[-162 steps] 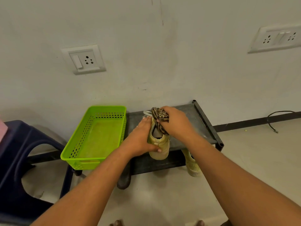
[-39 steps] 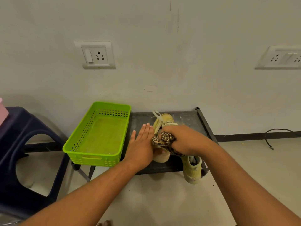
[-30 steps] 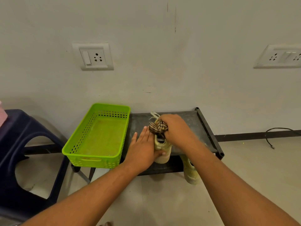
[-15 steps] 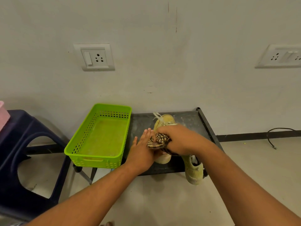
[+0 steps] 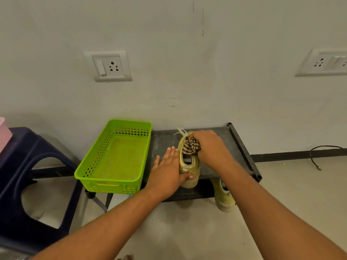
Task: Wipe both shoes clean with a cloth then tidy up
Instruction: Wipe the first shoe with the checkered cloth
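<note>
Plain grey wall behind, and against it stands a low dark bench (image 5: 236,147) that carries the work. One pale yellow shoe (image 5: 190,173) sits at the bench's front edge, about midway along, with its heel toward the person and its toe toward the wall. The right hand (image 5: 209,147) is curled round a bunched brown patterned cloth (image 5: 190,148) and presses it onto the tongue and laces, just ahead of the opening. The left hand (image 5: 167,171) lies flat against the shoe's left side with fingers straight and thumb across the heel, bracing the shoe without gripping it.

That loose brace is the main risk. The heel is already at the front edge, so a hard stroke pulled toward the person could drag the shoe off with only the thumb to stop it. The loose lace ends (image 5: 180,130) by the toe could also catch in the cloth and tug the shoe askew.

A second shoe (image 5: 224,199) stands lower, under the bench's front edge toward the right corner (what it rests on I cannot tell). A falling shoe or a dropped forearm would likely knock it over.

A green basket (image 5: 80,173) fills the bench's left end and overhangs the front left corner, just beside the left hand. A sideways shove there could tip it.
</note>
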